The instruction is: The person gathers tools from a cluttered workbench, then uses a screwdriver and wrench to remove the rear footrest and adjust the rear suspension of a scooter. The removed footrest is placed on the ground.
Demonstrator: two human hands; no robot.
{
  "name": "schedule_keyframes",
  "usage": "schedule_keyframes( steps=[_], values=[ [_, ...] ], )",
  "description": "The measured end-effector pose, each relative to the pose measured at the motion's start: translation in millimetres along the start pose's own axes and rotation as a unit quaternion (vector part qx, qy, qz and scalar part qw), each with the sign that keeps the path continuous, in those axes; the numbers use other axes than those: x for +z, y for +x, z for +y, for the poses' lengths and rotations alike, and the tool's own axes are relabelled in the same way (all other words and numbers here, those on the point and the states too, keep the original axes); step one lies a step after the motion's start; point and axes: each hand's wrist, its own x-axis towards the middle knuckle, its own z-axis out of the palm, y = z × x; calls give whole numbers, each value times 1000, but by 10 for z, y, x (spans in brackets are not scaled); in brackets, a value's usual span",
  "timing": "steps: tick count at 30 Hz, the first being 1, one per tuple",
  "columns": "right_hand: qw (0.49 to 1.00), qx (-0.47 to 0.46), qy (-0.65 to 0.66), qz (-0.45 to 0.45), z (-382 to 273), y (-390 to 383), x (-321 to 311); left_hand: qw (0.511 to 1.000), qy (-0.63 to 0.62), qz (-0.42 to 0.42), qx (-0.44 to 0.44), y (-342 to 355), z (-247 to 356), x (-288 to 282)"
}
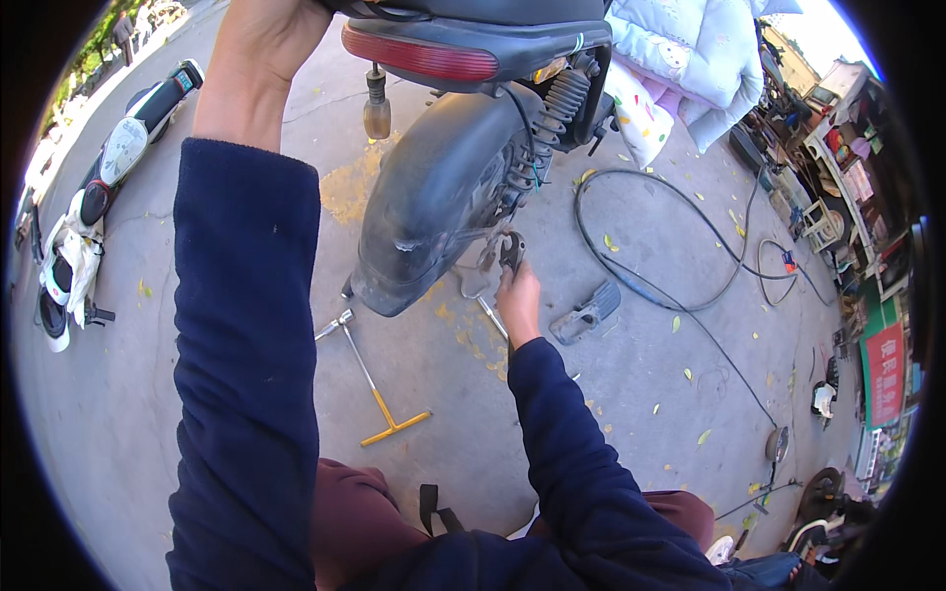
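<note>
The rear of a dark scooter fills the upper middle, with its red tail light, black rear mudguard and coil shock absorber. My left hand reaches up to the left side of the tail; its fingers are cut off by the frame edge or hidden. Low by the wheel, my right hand is closed round a dark wrench, whose jaw is up against the metal parts near the axle. A yellow T-handle socket wrench lies on the ground left of my right arm.
A grey jack-like metal block lies right of my right hand. Beyond it a black hose loops over the concrete. Quilted bedding hangs at upper right. Another scooter stands at left; cluttered shelves line the right.
</note>
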Motion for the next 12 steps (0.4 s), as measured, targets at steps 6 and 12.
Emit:
schedule_keyframes(
  steps=[6,12],
  values=[
    [993,-95,-62,21,-103,187,79,1000,19,-3,11,-29,58,80],
    [991,30,-120,-47,-340,289,25,999,-3,-43,20,-92,106,44]
  ],
)
